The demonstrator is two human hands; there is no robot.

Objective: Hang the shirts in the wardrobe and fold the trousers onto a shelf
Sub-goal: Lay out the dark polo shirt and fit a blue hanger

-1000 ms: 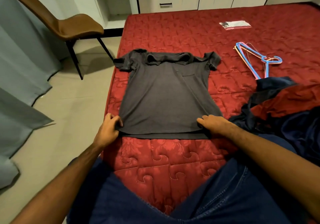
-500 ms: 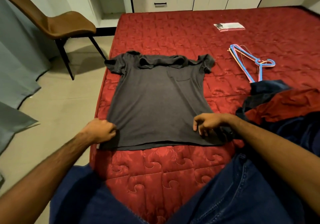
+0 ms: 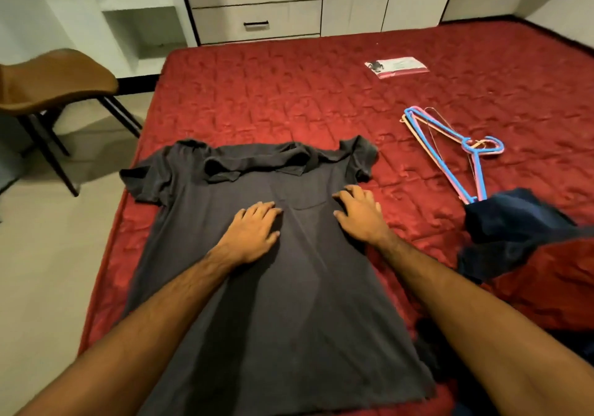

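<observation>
Smoothing: head view, both palms flat on the shirt, likely to press out creases before a hanger goes in.
Left hand: fingers straight, spread, pressing the chest; nothing gripped.
Right hand: the same, by the pocket.
Shirt: front up on the bed, collar at 12 o'clock.
Hangers: at 2 o'clock, apart from the shirt, within reach I think.
Clothes: dark heap at 3 o'clock.
Room: chair at 10 o'clock, drawers at 12.

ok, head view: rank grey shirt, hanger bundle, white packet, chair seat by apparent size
1. grey shirt, by far
2. chair seat, cut off at the frame edge
3. hanger bundle
4. white packet, farthest away, so true size unsure
</observation>
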